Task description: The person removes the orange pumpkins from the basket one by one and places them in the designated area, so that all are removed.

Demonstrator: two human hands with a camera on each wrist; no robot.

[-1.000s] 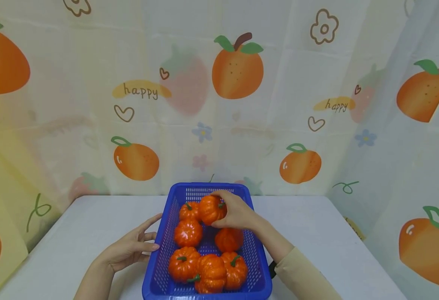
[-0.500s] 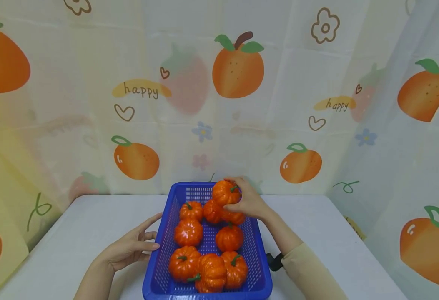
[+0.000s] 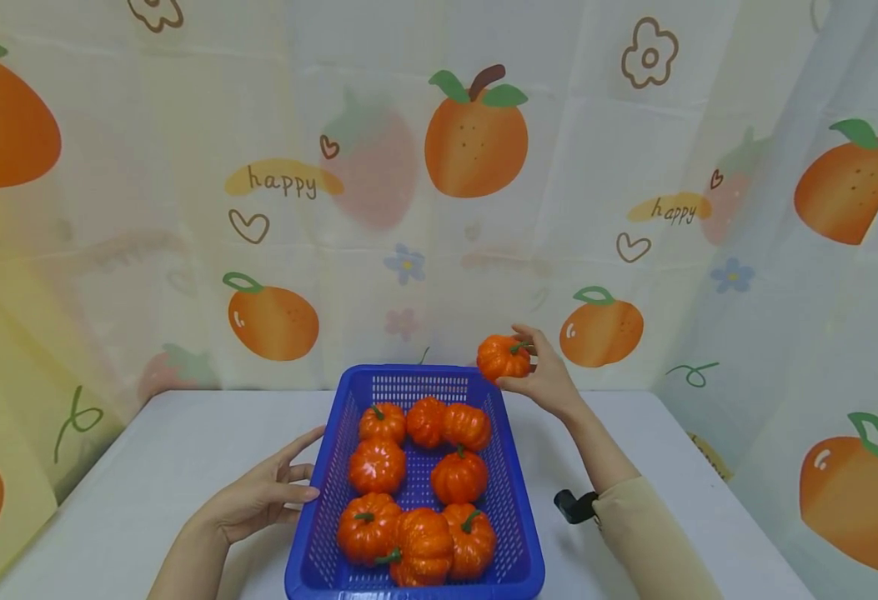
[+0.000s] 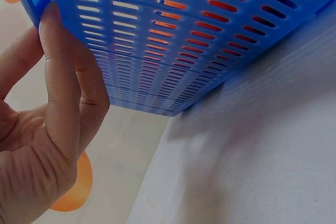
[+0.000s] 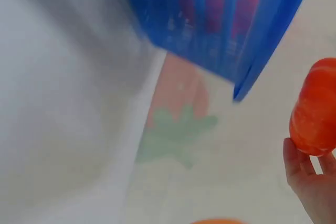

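A small orange toy pumpkin (image 3: 503,358) with a green stem is held in my right hand (image 3: 547,379), between thumb and fingers, above the far right corner of a blue plastic basket (image 3: 523,500). In the right wrist view, the held pumpkin (image 5: 317,111) is at the right edge, outside the basket wall. My left hand (image 3: 254,496) rests its fingertips against the basket's left rim, its fingers extended; the left wrist view shows fingers (image 4: 63,93) at the rim. Several more pumpkins (image 3: 376,467) lie inside the basket.
The basket stands on a white table (image 3: 206,433). Behind it hangs a curtain (image 3: 476,275) printed with fruit. A black device (image 3: 575,506) is by the right sleeve (image 3: 649,533).
My right hand has lifted the pumpkin up out of the basket and moved it right, past the far right corner. Two pumpkins behind it have come into view. My left hand stays put.
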